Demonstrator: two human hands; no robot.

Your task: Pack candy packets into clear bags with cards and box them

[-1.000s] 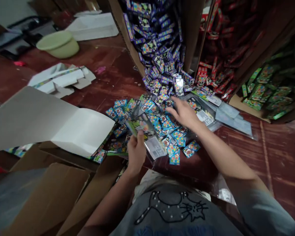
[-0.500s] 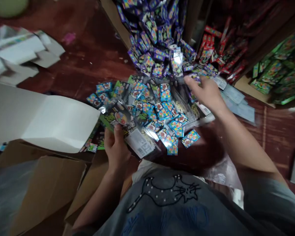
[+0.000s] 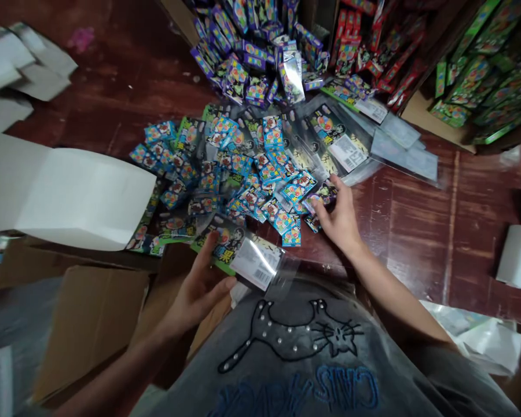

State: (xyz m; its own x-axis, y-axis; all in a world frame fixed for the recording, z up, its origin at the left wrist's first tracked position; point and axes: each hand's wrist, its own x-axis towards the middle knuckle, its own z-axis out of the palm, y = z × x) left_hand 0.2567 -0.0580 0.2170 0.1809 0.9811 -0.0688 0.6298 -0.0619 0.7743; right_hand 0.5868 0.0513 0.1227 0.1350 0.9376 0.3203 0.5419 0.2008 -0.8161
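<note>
My left hand [image 3: 202, 286] grips a clear plastic packaging bag [image 3: 256, 260] with a dark and green printed front and a white barcode label, held just above my lap. The fingers of my right hand [image 3: 342, 220] are closed around a small purple packet [image 3: 323, 194] at the right edge of a heap of small blue packets [image 3: 254, 197]. Behind this hand lies another printed bag [image 3: 342, 142] with a barcode label. More printed bags lie under and among the blue packets, partly covered by them.
Purple packets [image 3: 252, 55] spill from a carton at the back. Red packets [image 3: 351, 49] and green packets [image 3: 473, 81] fill boxes to the right. A white card flap [image 3: 91, 197] and a cardboard box [image 3: 95, 318] are at the left. Clear sleeves [image 3: 406, 153] lie right of the heap.
My right hand has come back from the purple packets toward me, with a small purple packet in its fingers. My left hand still holds its bag, now tilted flatter. The view has shifted.
</note>
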